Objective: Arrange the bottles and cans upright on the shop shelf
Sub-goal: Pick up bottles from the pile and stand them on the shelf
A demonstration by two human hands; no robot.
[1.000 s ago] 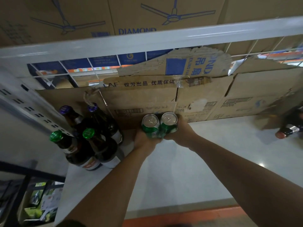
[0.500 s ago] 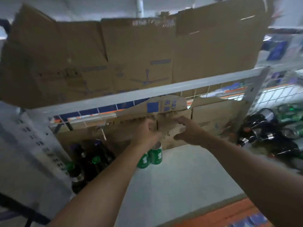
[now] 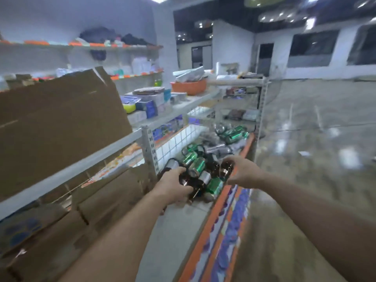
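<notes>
- The left hand (image 3: pixel 175 185) lies on a dark bottle (image 3: pixel 190 183) at the near end of the pile; its fingers (image 3: pixel 184 191) curl around the bottle, but the blur does not let me tell how firm the grip is.
- The right hand (image 3: pixel 243 171) is at another dark bottle (image 3: pixel 225 169) on the front side of the pile, with fingers spread; I cannot tell if they touch it.
- Between the two hands lies a green can (image 3: pixel 215 185) on its side, and one more can (image 3: pixel 198 165) just behind it.
- The pile (image 3: pixel 215 151) of cans and bottles lies in disorder on the shelf (image 3: pixel 177 226), and goes from the hands toward the far end.
- The shelf has an orange front edge (image 3: pixel 207 226), and its near part is bare.
- On the left, cardboard (image 3: pixel 57 123) stands behind a white rail (image 3: pixel 81 165).
- On the right of the shelf is a shiny floor (image 3: pixel 317 139).
</notes>
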